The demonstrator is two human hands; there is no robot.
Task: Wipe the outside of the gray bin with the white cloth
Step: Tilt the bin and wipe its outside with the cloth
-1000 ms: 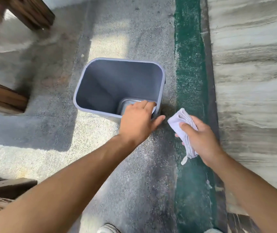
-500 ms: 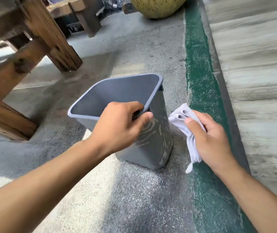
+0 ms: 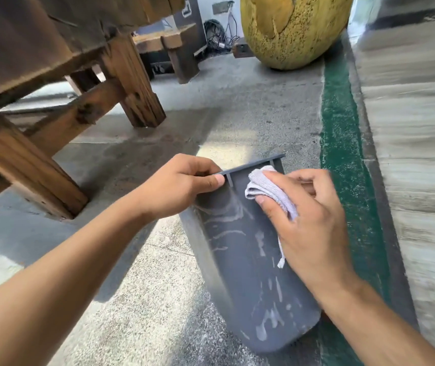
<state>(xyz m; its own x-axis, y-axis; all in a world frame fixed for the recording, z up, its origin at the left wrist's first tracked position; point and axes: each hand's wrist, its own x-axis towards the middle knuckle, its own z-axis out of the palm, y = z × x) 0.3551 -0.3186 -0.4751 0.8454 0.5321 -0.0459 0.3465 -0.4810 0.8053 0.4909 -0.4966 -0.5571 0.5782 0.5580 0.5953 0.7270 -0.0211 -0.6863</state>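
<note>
My left grip [image 3: 182,186] pinches the gray bin's [image 3: 240,254] rim, tilting it on the floor [image 3: 158,299]; my right grip [image 3: 308,220] presses the white cloth [image 3: 269,191] against its streaked outer wall.

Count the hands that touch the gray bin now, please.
2. The left hand grips the rim of the gray bin at its top. The right hand presses the white cloth on the outer wall.

There is one gray bin [image 3: 240,249]. There is one white cloth [image 3: 271,192]. There are two hands, a left hand [image 3: 176,187] and a right hand [image 3: 308,223]. There are two wooden benches, a big one [image 3: 52,83] and a small one [image 3: 168,48]. There is one big yellow ball [image 3: 290,27].
</note>
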